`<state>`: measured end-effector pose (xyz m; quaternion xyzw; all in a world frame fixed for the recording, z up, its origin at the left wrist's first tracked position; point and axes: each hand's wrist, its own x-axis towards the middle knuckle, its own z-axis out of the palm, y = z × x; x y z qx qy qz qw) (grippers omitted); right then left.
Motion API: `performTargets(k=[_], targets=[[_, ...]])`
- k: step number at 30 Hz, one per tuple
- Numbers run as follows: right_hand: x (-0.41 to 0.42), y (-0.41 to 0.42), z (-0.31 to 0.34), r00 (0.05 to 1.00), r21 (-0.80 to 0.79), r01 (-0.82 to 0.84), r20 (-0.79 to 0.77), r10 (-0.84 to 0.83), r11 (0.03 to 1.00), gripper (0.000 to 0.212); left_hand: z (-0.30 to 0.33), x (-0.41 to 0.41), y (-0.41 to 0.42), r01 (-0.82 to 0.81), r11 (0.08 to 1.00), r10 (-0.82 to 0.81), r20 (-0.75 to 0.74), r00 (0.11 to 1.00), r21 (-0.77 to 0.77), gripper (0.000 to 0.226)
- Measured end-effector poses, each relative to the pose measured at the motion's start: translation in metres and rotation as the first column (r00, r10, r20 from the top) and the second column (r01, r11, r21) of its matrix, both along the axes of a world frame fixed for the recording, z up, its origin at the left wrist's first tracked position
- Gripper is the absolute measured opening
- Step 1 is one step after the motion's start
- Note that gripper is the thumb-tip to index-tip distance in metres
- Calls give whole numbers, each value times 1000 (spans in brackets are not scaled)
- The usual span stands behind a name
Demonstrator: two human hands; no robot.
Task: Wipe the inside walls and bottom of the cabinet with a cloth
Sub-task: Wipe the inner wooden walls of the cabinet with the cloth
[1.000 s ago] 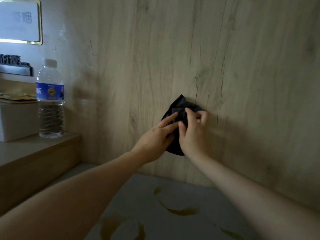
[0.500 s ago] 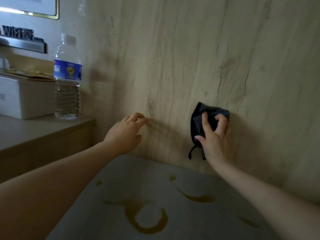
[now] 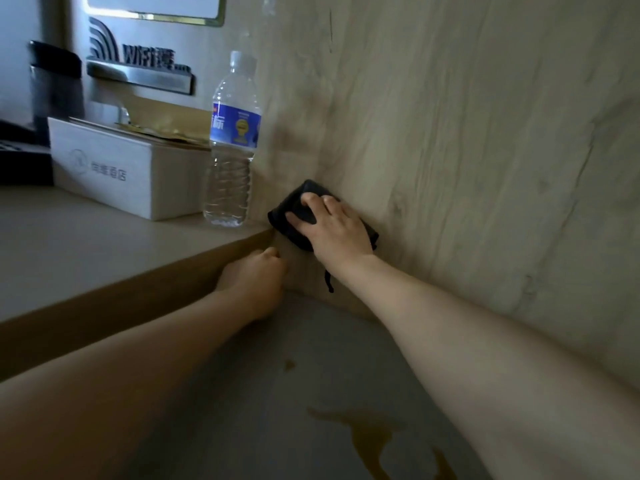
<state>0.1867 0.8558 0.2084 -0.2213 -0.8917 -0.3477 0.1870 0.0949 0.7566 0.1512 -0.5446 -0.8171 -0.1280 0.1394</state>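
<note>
A dark cloth (image 3: 290,206) is bunched against the wood-grain cabinet wall (image 3: 450,150), low down, right where the wall meets the ledge corner. My right hand (image 3: 337,230) lies over the cloth and presses it to the wall, fingers bent into the fabric; a thin strand of cloth hangs below my wrist. My left hand (image 3: 254,278) sits lower, against the vertical face of the ledge, with its fingers loosely curled and nothing in it. The grey cabinet bottom (image 3: 277,375) carries brownish liquid stains (image 3: 367,434).
A water bottle (image 3: 232,143) stands on the ledge (image 3: 86,244) just left of the cloth. Behind it are a white box (image 3: 121,168), a WiFi sign (image 3: 138,64) and a dark kettle-like object (image 3: 55,84).
My right hand has slid the cloth leftward along the wall to the ledge corner. My left hand left the cloth and dropped down beside the ledge face.
</note>
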Motion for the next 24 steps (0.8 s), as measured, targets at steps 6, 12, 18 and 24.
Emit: performTargets(k=[6, 12, 18, 24], targets=[[-6, 5, -29, 964, -21, -211, 161, 212, 977, 42, -7, -2, -4, -33, 984, 47, 78, 996, -173, 21], [1, 10, -40, 908, 3, -130, 402, 118, 992, 42, -3, -2, 2, -28, 949, 63, 102, 993, -313, 28], [-8, 10, -49, 904, 7, -135, 411, 120, 991, 40, 2, 0, 9, -53, 917, 90, 75, 993, -395, 29], [71, 35, -53, 912, 51, -246, 351, 214, 968, 44, 6, -3, 11, -57, 900, 88, 51, 995, -432, 25]])
